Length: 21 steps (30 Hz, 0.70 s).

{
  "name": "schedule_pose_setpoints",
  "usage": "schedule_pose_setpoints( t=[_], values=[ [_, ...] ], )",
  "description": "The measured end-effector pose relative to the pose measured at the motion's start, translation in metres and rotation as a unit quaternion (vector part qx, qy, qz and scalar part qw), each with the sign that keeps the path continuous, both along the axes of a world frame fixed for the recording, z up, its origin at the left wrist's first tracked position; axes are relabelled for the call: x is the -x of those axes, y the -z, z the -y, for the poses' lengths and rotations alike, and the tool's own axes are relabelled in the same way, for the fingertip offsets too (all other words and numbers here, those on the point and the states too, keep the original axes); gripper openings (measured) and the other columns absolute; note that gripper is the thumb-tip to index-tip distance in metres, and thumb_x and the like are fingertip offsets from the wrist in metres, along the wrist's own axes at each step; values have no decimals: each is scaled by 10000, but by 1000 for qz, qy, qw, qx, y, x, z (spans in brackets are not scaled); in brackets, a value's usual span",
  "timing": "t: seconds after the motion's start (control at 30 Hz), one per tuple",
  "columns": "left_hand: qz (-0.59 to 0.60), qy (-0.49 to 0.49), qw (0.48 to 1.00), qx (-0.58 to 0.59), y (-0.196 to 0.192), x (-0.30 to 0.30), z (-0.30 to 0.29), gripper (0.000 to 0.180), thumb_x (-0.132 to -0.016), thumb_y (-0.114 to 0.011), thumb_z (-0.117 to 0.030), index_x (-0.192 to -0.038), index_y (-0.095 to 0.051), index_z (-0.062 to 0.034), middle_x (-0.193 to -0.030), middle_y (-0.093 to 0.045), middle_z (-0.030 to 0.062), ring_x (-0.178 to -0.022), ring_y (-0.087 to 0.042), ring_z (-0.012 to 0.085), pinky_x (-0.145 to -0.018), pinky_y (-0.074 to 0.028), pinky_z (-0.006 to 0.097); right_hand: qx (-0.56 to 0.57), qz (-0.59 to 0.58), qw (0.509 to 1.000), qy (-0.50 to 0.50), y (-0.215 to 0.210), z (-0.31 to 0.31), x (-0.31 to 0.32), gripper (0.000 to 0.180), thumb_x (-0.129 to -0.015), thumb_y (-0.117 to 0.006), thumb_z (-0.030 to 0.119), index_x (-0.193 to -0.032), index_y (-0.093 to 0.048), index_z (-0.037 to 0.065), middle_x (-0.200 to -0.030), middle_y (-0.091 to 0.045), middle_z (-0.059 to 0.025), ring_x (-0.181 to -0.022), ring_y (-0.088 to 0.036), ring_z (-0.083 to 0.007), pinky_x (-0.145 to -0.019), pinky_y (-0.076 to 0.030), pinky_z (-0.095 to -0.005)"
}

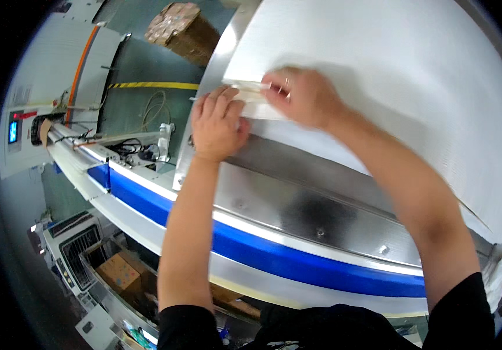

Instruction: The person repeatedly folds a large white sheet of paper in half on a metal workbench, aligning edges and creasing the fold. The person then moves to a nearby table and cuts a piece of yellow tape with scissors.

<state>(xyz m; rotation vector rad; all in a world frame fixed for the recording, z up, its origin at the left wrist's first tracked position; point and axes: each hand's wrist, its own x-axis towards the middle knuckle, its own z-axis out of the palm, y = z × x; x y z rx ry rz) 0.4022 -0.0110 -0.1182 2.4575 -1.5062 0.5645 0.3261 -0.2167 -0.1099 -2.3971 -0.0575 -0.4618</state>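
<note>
A large white sheet (379, 64) lies on a metal table. At its near left corner a thin, pale, partly see-through strip (254, 93) runs between my hands; I cannot tell whether it is tape or a folded edge. My left hand (219, 125) presses on the strip's left end at the table's edge, fingers bent and close together. The fingers of my right hand (306, 96) are pinched at the strip's other end, slightly blurred.
The bare metal table edge (321, 216) and a blue band (286, 262) curve along my side. Left stand a white machine with a small screen (13, 132) and cables (128, 149). Cardboard boxes stand on the floor beyond (189, 35) and in a bin (123, 273) at lower left.
</note>
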Motion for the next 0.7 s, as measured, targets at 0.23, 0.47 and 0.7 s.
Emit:
schedule_pose_setpoints(
  t=[0.23,0.47,0.7],
  values=[
    [-56,31,964,-256,-37,-18,-5,507,-693,-691,-108,-1182,-556,-121,-1187,-603,104,-1110,-573,270,-995,-376,440,155,-115,953,235,-2,56,200,226,-884,-608,328,-873,-639,105,-711,-625,-81,-689,-633,-290,-626,-515,-412],
    [-74,-75,875,-473,-46,-9,55,470,-720,-653,-115,-1185,-614,-179,-1145,-630,100,-1044,-606,279,-898,-439,435,304,-199,863,350,-8,217,448,308,-930,-544,368,-805,-668,115,-761,-651,-62,-756,-642,-240,-891,-447,-459],
    [41,-105,843,-526,13,-79,17,177,-864,-543,-43,-986,-669,-70,-945,-655,124,-922,-637,300,-769,-504,412,288,-250,839,387,-18,342,617,344,-958,-496,363,-890,-715,107,-802,-698,-61,-829,-656,-241,-971,-402,-455]
  ],
)
